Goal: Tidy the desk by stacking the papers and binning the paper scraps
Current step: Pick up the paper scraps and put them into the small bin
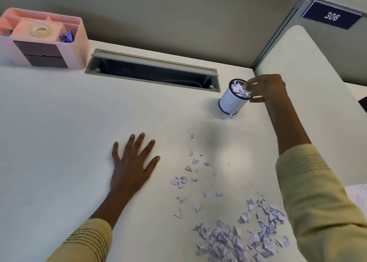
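Observation:
A small white cylindrical bin (pixel 231 101) with a dark rim stands at the back right of the desk, with paper scraps inside it. My right hand (pixel 267 88) hovers at the bin's rim, fingers loosely apart over the opening; I see nothing held in them. One scrap (pixel 227 116) lies at the bin's foot. My left hand (pixel 132 165) rests flat on the desk, fingers spread. A big heap of torn paper scraps (pixel 234 240) lies near the front right, with a thinner trail of scraps (pixel 191 172) running toward the bin. A printed sheet (pixel 358 197) peeks in at the right edge.
A pink desk organiser (pixel 75 49) with a tape roll stands at the back left. An open cable slot (pixel 153 71) is cut into the white desk (pixel 59 132) behind the hands. A partition wall runs along the back, and a rounded white panel (pixel 309 83) rises on the right.

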### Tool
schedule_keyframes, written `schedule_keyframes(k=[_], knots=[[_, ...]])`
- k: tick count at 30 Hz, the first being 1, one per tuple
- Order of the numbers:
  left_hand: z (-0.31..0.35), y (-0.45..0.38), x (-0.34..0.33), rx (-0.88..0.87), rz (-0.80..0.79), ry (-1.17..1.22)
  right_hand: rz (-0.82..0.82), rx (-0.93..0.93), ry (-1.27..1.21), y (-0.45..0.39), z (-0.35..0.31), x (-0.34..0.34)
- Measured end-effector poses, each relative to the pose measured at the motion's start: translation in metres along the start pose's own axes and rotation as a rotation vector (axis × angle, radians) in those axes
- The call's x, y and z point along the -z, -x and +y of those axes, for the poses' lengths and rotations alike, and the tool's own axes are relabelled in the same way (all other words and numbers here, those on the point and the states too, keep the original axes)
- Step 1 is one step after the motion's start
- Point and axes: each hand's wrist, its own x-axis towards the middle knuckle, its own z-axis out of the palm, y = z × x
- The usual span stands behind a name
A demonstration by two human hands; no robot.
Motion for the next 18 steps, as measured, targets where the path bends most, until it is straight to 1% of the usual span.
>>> schedule_keyframes(k=[1, 2, 4, 7, 9, 10, 14, 16, 18], knots=[[0.0, 0.0, 0.0, 0.003, -0.002, -0.004, 0.005, 0.027, -0.004, 0.016, 0.006, 0.0], [0.0, 0.0, 0.0, 0.004, -0.003, -0.005, -0.028, 0.035, 0.007, 0.033, 0.015, -0.003], [0.0, 0.001, 0.0, 0.004, -0.005, -0.003, -0.179, -0.017, 0.097, 0.068, 0.043, -0.014], [0.0, 0.001, 0.0, 0.01, 0.005, 0.007, -0.381, -0.095, 0.412, 0.12, 0.092, -0.036], [0.0, 0.0, -0.001, 0.012, 0.005, 0.007, -0.457, -0.03, 0.62, 0.15, 0.118, -0.046], [0.0, 0.0, -0.001, 0.011, 0.003, 0.006, -0.475, -0.001, 0.666, 0.162, 0.127, -0.051], [-0.001, 0.0, -0.002, 0.012, -0.003, 0.015, -0.506, 0.052, 0.618, 0.195, 0.135, -0.076], [0.0, 0.0, -0.002, 0.011, 0.003, 0.024, -0.471, 0.086, 0.576, 0.202, 0.133, -0.091], [0.0, 0.0, -0.001, 0.014, 0.007, 0.03, -0.387, 0.089, 0.327, 0.204, 0.13, -0.102]])
